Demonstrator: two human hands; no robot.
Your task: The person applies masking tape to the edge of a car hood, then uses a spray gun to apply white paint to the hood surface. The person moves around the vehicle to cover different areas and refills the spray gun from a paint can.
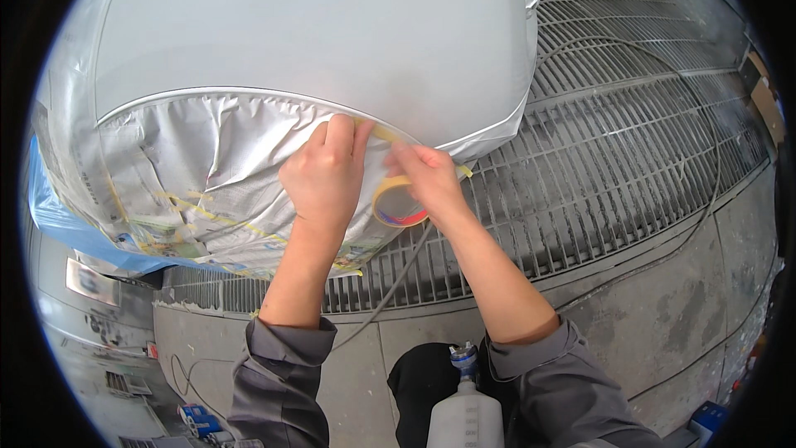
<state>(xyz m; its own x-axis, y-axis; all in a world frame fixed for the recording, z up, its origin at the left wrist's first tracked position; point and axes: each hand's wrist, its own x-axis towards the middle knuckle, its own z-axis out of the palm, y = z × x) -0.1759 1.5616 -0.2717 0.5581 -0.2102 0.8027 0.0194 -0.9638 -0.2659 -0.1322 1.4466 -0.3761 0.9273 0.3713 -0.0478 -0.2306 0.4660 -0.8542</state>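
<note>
My right hand (427, 179) is closed on a roll of yellow masking tape (388, 193); its fingers are slightly smeared by motion. A short yellow tape strip (383, 132) runs along the curved edge of a pale grey vehicle panel (332, 25). My left hand (325, 162) is closed beside it, its fingertips pinching at the strip where it meets the edge. Below that edge, wrinkled silvery masking paper (195, 137) covers the lower part of the body. Printed sheets (170, 237) held by yellow tape show at the lower left.
A translucent bottle (466, 416) with a blue and metal fitting is upright near my dark-clothed legs. Metal floor grating (597, 141) lies to the right, crossed by a thin hose (715, 141). Blue sheeting (75, 228) hangs at the left; blue cans (197, 421) stand lower left.
</note>
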